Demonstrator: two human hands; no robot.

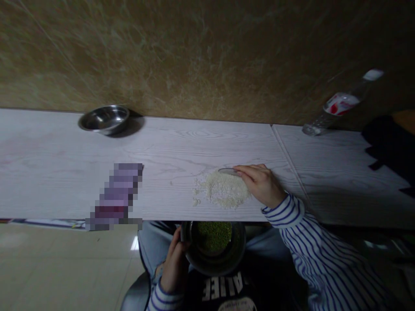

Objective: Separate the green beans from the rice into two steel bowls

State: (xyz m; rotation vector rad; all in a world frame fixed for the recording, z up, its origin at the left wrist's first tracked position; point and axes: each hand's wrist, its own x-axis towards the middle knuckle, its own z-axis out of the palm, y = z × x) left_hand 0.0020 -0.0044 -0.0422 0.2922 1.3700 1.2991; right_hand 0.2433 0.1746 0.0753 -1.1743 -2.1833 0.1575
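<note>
Loose white rice (227, 190) lies spread on the pale wood-grain table (181, 147), close to its front edge. Over the far side of the grains, my right hand (261, 183) is closed on a thin, grey, curved-edged piece (229, 171); most of it is covered by my fingers, so its exact kind does not show. At my lap, just below the table edge, my left hand (177, 257) grips the rim of a dark metal bowl (238, 255). Small green beans (212, 235), like mung beans, fill the bottom of that bowl.
A shiny steel bowl (105, 120) stands at the back left against the marbled wall. A pixelated purple rectangle (118, 194) covers something at the front left. On the right are a clear plastic bottle (340, 103) with a white cap and a dark cloth item (389, 147).
</note>
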